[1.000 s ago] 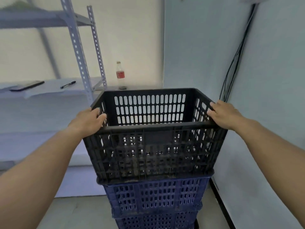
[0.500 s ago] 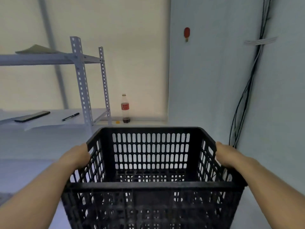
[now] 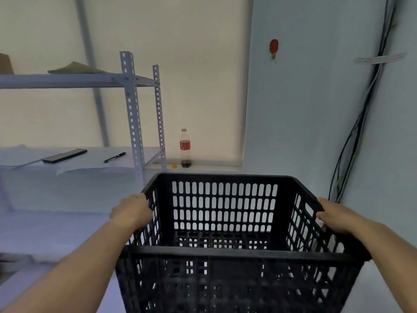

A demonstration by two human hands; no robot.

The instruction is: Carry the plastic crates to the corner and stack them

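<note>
The black crate [image 3: 225, 233] sits near, centre-low, facing the corner. The left hand [image 3: 132, 212] and right hand [image 3: 336, 218] each curl a grip over its side rims. Rigid, empty and probably light; the rims give the surest hold.

Between your hands sits the black crate [image 3: 225, 256], matt moulded plastic with slotted walls and a slightly rough, dull rim. Beyond your left hand [image 3: 132, 212], the shelving [image 3: 133, 114] is grey painted metal with punched uprights, smooth and faintly satin; sheets of white paper [image 3: 90, 163] lie on it under a glossy black pen [image 3: 114, 157]. Ahead of your hands stands a clear, shiny plastic bottle [image 3: 185, 147]. Past your right hand [image 3: 336, 216], the wall [image 3: 316, 109] looks smooth and matt.
</note>
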